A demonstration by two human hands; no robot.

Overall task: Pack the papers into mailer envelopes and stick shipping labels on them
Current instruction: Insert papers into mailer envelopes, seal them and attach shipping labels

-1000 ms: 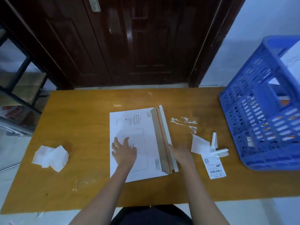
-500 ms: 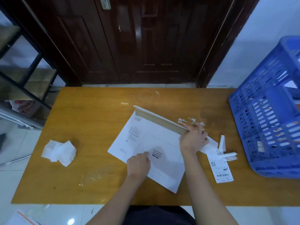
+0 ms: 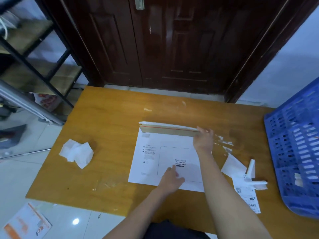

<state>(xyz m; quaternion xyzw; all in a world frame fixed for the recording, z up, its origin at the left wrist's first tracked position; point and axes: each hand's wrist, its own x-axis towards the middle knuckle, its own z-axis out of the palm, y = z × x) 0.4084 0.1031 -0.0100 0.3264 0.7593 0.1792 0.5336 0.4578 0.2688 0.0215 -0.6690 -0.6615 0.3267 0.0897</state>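
A white mailer envelope (image 3: 150, 163) lies flat on the wooden table (image 3: 107, 121), its printed waybill box facing up. Its brown flap (image 3: 165, 129) with a red tear strip stands half raised along the far edge. My right hand (image 3: 203, 138) holds the flap's right end, fingers curled over it. My left hand (image 3: 172, 176) presses flat on the envelope near its front edge. A shipping label (image 3: 246, 197) with a barcode lies to the right by the table's front edge.
A blue plastic crate (image 3: 293, 152) stands at the right edge. Crumpled white paper (image 3: 76, 152) lies at the left. Peeled backing strips and scraps (image 3: 248, 171) sit right of the envelope. A dark door is behind the table, and a shelf rack stands at left.
The envelope has been turned so its flap now runs along the far edge. My right hand slid along to the flap's right end; my left hand stayed pressing the envelope.
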